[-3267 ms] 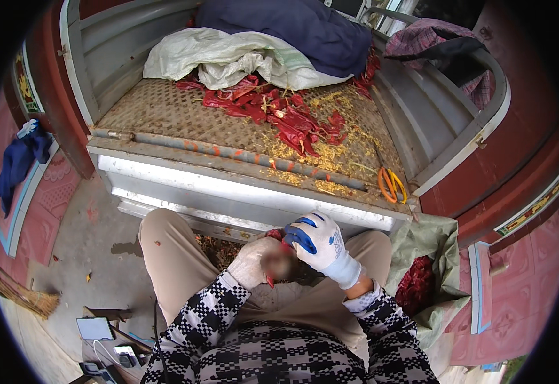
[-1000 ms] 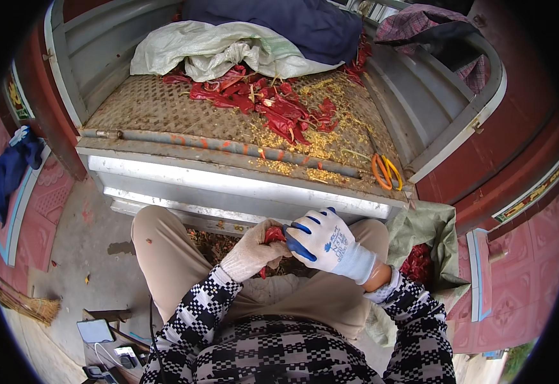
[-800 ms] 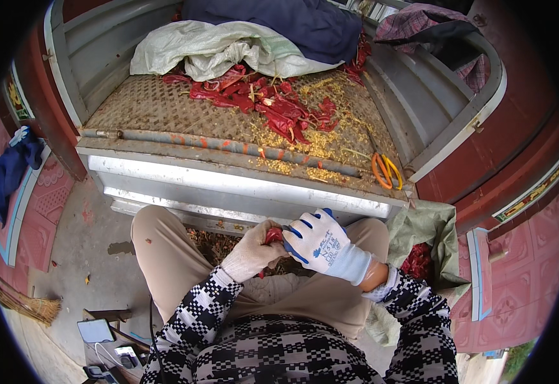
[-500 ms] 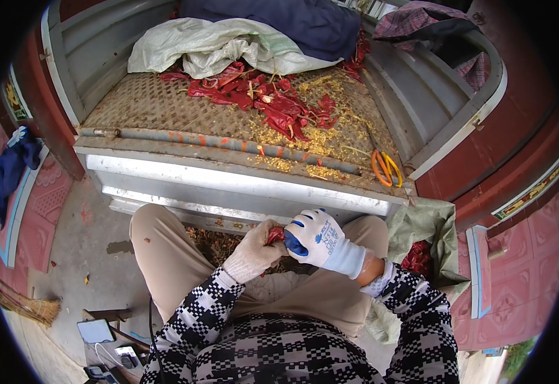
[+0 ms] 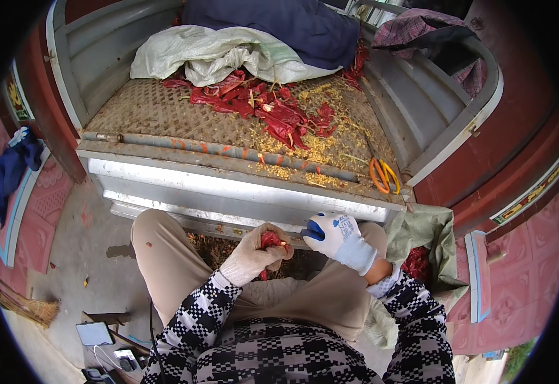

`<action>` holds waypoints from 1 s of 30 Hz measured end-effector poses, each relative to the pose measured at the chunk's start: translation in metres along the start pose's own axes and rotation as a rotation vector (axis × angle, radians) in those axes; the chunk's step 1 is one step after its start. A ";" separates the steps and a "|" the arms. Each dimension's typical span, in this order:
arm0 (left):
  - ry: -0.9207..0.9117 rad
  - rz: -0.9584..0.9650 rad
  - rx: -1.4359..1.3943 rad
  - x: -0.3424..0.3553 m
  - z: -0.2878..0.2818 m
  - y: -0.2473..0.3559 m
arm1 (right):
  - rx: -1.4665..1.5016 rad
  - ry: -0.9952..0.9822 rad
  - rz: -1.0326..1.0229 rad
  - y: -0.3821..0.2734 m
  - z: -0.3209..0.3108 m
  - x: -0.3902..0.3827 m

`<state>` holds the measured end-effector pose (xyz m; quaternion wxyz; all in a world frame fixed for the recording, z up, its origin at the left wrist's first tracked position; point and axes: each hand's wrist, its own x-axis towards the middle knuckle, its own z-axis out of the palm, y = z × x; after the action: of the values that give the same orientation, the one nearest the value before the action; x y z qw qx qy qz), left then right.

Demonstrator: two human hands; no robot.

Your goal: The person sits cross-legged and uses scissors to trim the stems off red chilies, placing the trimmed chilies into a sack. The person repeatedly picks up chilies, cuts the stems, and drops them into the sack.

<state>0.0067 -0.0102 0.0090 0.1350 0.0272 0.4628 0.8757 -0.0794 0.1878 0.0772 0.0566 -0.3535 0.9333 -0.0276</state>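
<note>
My left hand, in a cream knitted glove, is closed around a dried red chili pepper above my lap. A pale spot shows at the pepper's end, and a bit of red pokes out below the glove. To its right and apart from it is my right hand, in a white glove with blue-coated fingers. Its fingers are curled and pressed together; whatever they pinch, if anything, is too small to make out. Ahead, more red chili peppers lie heaped on the rusty cargo bed among scattered yellow seeds.
Orange- and yellow-handled scissors lie at the bed's right front edge. A white woven sack and dark cloth cover the back. Right of my knee stands a green sack holding red peppers. A broom lies left.
My right hand has drawn away from the left one, toward the right, uncovering the pepper's end. My left hand keeps its hold and has turned slightly.
</note>
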 end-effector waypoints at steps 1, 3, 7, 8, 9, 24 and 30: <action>-0.004 0.011 0.003 -0.001 -0.001 -0.002 | -0.002 0.052 0.001 -0.001 -0.005 0.003; -0.004 0.026 0.006 -0.002 0.002 0.001 | 0.013 0.280 -0.031 0.004 -0.011 0.012; -0.051 0.075 0.030 0.002 -0.005 -0.002 | 0.020 0.575 -0.042 0.000 -0.036 0.046; -0.065 0.085 0.007 0.002 -0.008 -0.004 | -0.002 0.597 -0.005 -0.003 -0.042 0.059; -0.037 0.106 0.013 0.000 -0.006 -0.002 | -0.038 0.566 0.065 -0.005 -0.046 0.073; 0.049 0.199 -0.012 0.000 -0.020 -0.003 | -0.189 0.390 0.364 0.007 -0.060 0.151; 0.151 0.367 0.146 0.001 -0.016 -0.001 | -0.149 0.455 0.218 0.018 -0.097 0.103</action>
<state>0.0035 -0.0223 -0.0008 -0.0640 0.0548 0.5211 0.8493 -0.1804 0.1344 0.1629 -0.1781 -0.2386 0.9541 -0.0313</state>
